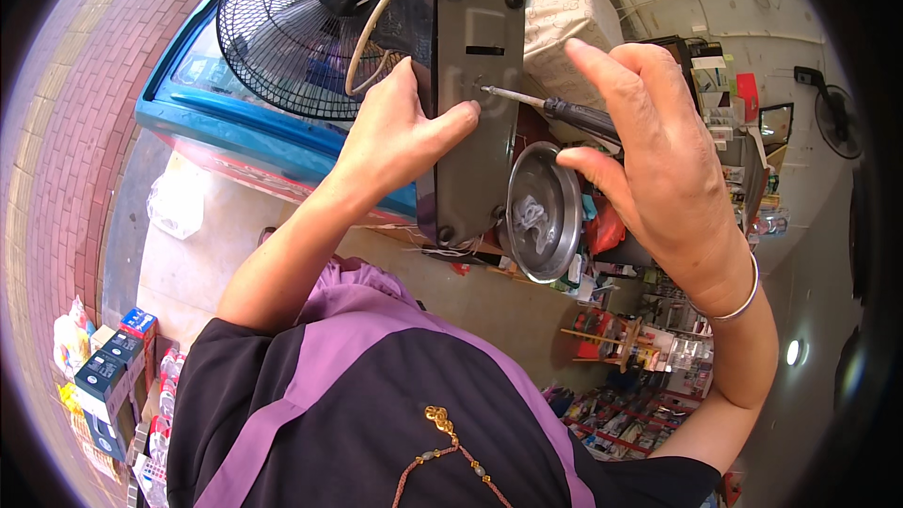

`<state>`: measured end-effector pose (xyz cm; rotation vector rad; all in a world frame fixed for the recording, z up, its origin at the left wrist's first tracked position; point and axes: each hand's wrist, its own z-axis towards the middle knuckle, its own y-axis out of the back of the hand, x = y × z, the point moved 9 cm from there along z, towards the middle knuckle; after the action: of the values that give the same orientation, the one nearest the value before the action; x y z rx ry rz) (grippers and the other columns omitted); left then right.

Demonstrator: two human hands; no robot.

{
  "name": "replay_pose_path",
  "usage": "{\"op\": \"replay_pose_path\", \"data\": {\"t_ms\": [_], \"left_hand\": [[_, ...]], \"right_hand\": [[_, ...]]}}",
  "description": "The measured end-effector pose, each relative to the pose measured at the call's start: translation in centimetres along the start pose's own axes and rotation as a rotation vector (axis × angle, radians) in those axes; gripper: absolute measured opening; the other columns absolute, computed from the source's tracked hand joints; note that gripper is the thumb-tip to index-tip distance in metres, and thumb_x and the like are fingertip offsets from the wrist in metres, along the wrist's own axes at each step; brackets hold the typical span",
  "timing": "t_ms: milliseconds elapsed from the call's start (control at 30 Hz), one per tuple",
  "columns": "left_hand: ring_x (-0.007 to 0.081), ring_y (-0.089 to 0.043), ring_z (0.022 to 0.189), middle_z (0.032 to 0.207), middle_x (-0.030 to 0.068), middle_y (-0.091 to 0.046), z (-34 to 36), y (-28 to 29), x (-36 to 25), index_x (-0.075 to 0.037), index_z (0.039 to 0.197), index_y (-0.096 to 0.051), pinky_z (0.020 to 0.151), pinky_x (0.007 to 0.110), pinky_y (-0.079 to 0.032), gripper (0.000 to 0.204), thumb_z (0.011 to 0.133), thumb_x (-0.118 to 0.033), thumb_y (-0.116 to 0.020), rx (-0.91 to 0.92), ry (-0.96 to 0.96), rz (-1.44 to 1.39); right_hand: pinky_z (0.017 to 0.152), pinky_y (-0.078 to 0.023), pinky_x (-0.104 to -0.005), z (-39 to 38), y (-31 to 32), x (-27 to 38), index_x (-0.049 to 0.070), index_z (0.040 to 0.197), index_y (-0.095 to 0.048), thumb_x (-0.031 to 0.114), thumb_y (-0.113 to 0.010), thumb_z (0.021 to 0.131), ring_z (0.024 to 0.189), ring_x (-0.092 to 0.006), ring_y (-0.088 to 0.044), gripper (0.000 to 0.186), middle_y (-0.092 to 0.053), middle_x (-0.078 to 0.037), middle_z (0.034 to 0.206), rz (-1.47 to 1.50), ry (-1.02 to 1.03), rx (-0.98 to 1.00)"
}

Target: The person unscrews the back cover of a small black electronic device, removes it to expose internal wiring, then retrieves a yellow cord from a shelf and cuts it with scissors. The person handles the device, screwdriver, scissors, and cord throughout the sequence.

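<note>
A dark metal appliance body (pixel 470 160) with rubber feet, a slot and a cable stands on its side, underside facing me. My left hand (pixel 409 127) is closed round its left edge. A screwdriver (pixel 578 116) with a dark handle has its tip at the underside, beside my left thumb; its handle end is hidden behind my right hand (pixel 658 165), whose thumb and fingers are spread apart, open around the handle. Just below, a round steel dish (pixel 555 249) holds a crumpled clear plastic piece.
A fan (pixel 273 28) lies on a blue-rimmed chest freezer (pixel 207 103) behind. A cloth-covered box (pixel 564 9), shop shelves (pixel 677 353) and red fabric (pixel 605 224) are at right. Boxed goods (pixel 103 381), a white bag (pixel 174 198) and brick paving (pixel 71 103) are at left.
</note>
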<state>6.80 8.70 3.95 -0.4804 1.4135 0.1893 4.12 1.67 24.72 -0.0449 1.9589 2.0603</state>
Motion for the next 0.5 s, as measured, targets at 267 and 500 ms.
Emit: {"op": "replay_pose_path", "data": {"t_ms": [267, 500], "left_hand": [[0.0141, -0.062, 0.086, 0.098, 0.0113, -0.065, 0.1, 0.0, 0.3, 0.005, 0.109, -0.054, 0.078, 0.028, -0.051, 0.040, 0.081, -0.019, -0.068, -0.004, -0.021, -0.007], [0.0140, -0.061, 0.087, 0.098, 0.0116, -0.065, 0.0, -0.2, -0.1, 0.005, 0.110, -0.053, 0.078, 0.028, -0.051, 0.040, 0.081, -0.019, -0.069, 0.012, -0.037, -0.039]], "right_hand": [[0.058, -0.044, -0.0388, -0.4, -0.5, -0.4, 0.004, 0.081, -0.053, 0.015, -0.069, 0.080, 0.065, -0.0294, -0.055, 0.019, -0.052, -0.010, 0.070, -0.304, -0.017, 0.101], [0.069, -0.044, -0.0385, -0.1, -0.1, -0.2, 0.003, 0.095, -0.056, -0.007, -0.070, 0.068, 0.079, -0.0287, -0.053, 0.032, -0.050, -0.011, 0.090, 0.038, 0.073, 0.003]]}}
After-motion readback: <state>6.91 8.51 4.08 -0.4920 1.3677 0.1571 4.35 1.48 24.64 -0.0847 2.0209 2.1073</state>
